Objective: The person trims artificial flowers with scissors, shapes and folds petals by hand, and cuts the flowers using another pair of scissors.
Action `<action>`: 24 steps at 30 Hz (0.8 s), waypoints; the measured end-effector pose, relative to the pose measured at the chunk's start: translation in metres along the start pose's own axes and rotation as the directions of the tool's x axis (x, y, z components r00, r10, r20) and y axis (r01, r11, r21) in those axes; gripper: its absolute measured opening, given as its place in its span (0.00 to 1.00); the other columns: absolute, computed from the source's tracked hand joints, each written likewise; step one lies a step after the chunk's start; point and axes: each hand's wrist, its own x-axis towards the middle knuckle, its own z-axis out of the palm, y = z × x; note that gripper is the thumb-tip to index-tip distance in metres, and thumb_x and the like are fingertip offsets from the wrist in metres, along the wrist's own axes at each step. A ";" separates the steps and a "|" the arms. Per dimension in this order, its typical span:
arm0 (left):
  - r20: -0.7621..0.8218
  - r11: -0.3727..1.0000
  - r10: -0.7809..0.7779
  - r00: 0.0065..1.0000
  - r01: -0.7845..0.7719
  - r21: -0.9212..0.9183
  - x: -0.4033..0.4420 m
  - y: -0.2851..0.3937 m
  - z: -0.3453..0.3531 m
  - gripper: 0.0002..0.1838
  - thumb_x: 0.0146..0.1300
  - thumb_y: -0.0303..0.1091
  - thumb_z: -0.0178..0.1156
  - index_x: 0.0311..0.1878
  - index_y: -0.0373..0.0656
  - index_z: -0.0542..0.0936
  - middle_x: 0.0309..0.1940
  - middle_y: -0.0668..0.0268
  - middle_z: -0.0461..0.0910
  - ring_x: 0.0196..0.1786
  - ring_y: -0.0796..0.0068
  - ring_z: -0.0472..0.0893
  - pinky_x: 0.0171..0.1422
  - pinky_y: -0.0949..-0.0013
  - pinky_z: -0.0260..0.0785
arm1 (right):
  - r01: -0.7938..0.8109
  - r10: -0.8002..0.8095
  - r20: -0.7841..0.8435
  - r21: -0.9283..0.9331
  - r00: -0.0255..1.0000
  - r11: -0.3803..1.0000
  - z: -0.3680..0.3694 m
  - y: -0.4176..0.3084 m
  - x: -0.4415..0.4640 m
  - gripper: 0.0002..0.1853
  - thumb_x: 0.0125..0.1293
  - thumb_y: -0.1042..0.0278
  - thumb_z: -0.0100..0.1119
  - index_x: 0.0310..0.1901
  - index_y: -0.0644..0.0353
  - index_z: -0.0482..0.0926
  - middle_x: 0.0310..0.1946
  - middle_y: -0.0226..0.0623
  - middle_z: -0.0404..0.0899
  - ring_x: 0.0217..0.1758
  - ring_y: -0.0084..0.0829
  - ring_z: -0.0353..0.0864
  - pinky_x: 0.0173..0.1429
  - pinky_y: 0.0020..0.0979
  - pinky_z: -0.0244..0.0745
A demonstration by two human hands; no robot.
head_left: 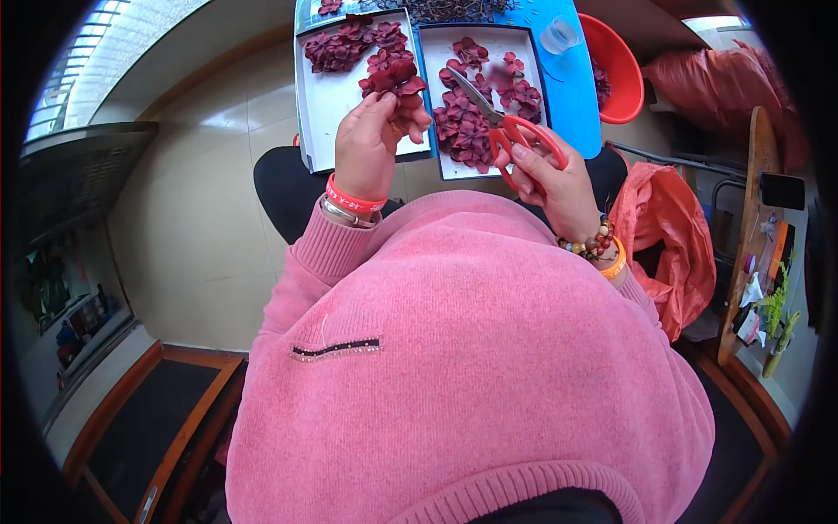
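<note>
Dark red artificial flowers are pinched in the fingers of my left hand, above the left white tray. My right hand grips red-handled scissors, their blades pointing up and left over the right white tray. The scissor blades look close together. Clusters of dark red flowers lie in the far part of the left tray. More flowers lie in the right tray, partly behind the scissors.
Both trays rest on a blue table. A clear plastic cup and a pile of dark stems are there too. To the right stands a red basin with flowers inside; a large red plastic bag sits beside my right arm.
</note>
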 end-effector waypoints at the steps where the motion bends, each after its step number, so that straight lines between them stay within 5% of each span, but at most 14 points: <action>1: 0.019 0.999 -0.016 1.000 0.016 -0.027 0.001 -0.002 0.000 0.18 0.68 0.34 0.38 0.43 0.29 0.74 0.30 0.57 0.77 0.28 0.72 0.73 0.46 0.64 0.70 | 0.003 -0.003 -0.006 -0.009 1.000 1.000 -0.002 0.001 0.001 0.21 0.63 0.69 0.55 0.56 0.65 0.67 0.32 0.37 0.78 0.20 0.13 0.63 0.19 0.14 0.54; 3: 0.058 0.996 -0.042 0.997 0.047 -0.082 0.007 -0.007 -0.001 0.17 0.68 0.34 0.38 0.43 0.30 0.74 0.30 0.57 0.78 0.28 0.73 0.73 0.45 0.66 0.70 | 0.041 -0.041 -0.036 -0.003 0.999 0.999 -0.004 0.000 0.002 0.21 0.63 0.69 0.54 0.56 0.65 0.67 0.33 0.37 0.78 0.20 0.13 0.63 0.19 0.14 0.55; 6: 0.001 0.992 -0.107 0.994 0.107 0.069 0.022 -0.019 0.006 0.17 0.68 0.33 0.39 0.46 0.31 0.73 0.32 0.57 0.78 0.31 0.72 0.75 0.43 0.68 0.70 | 0.182 -0.184 -0.131 -0.024 0.974 0.983 -0.008 -0.001 0.003 0.19 0.65 0.69 0.51 0.57 0.65 0.66 0.35 0.38 0.77 0.21 0.13 0.64 0.20 0.15 0.55; 9: 0.053 0.895 -0.190 0.980 0.151 0.420 0.050 -0.052 0.004 0.17 0.65 0.37 0.48 0.51 0.35 0.72 0.38 0.58 0.79 0.38 0.72 0.79 0.43 0.71 0.69 | 0.323 -0.330 -0.224 -0.069 0.917 0.944 -0.012 -0.006 0.007 0.13 0.65 0.69 0.52 0.50 0.64 0.71 0.29 0.32 0.77 0.19 0.11 0.63 0.19 0.14 0.53; 12: -0.046 0.600 0.180 0.983 -0.072 0.797 0.075 -0.085 -0.025 0.21 0.58 0.39 0.56 0.51 0.36 0.72 0.37 0.57 0.79 0.34 0.66 0.79 0.43 0.67 0.70 | 0.289 -0.297 -0.222 -0.072 0.929 0.955 -0.012 -0.009 0.009 0.13 0.65 0.69 0.51 0.50 0.63 0.70 0.31 0.31 0.77 0.21 0.11 0.64 0.20 0.13 0.54; 15: -0.288 0.655 0.165 0.943 0.114 0.747 0.094 -0.085 -0.065 0.11 0.56 0.36 0.56 0.39 0.40 0.76 0.37 0.57 0.79 0.35 0.60 0.79 0.42 0.63 0.70 | 0.205 -0.219 -0.197 -0.090 0.956 0.975 -0.016 -0.003 0.013 0.14 0.65 0.70 0.51 0.52 0.63 0.69 0.33 0.33 0.78 0.21 0.11 0.64 0.21 0.14 0.55; 19: -0.360 0.238 0.451 0.817 0.279 0.930 0.110 -0.070 -0.101 0.07 0.51 0.31 0.56 0.34 0.42 0.75 0.34 0.59 0.77 0.41 0.58 0.76 0.48 0.58 0.66 | 0.090 -0.100 -0.142 -0.077 0.985 0.993 -0.009 0.004 0.020 0.15 0.65 0.70 0.51 0.52 0.63 0.69 0.34 0.34 0.78 0.21 0.12 0.63 0.23 0.14 0.58; 21: -0.485 0.246 0.381 0.787 0.420 0.874 0.118 -0.071 -0.109 0.08 0.50 0.30 0.55 0.35 0.42 0.75 0.39 0.59 0.76 0.45 0.58 0.75 0.51 0.57 0.63 | 0.088 -0.097 -0.092 -0.104 0.991 0.991 -0.004 0.002 0.024 0.15 0.65 0.71 0.52 0.52 0.64 0.69 0.34 0.33 0.78 0.22 0.11 0.63 0.23 0.15 0.58; 24: -0.512 0.357 0.405 0.758 0.385 0.851 0.124 -0.072 -0.114 0.09 0.49 0.29 0.57 0.36 0.42 0.73 0.39 0.59 0.74 0.46 0.59 0.74 0.53 0.57 0.61 | 0.097 -0.108 -0.072 -0.137 0.992 0.986 -0.004 0.002 0.025 0.15 0.64 0.71 0.53 0.51 0.65 0.68 0.33 0.33 0.78 0.22 0.12 0.64 0.24 0.15 0.59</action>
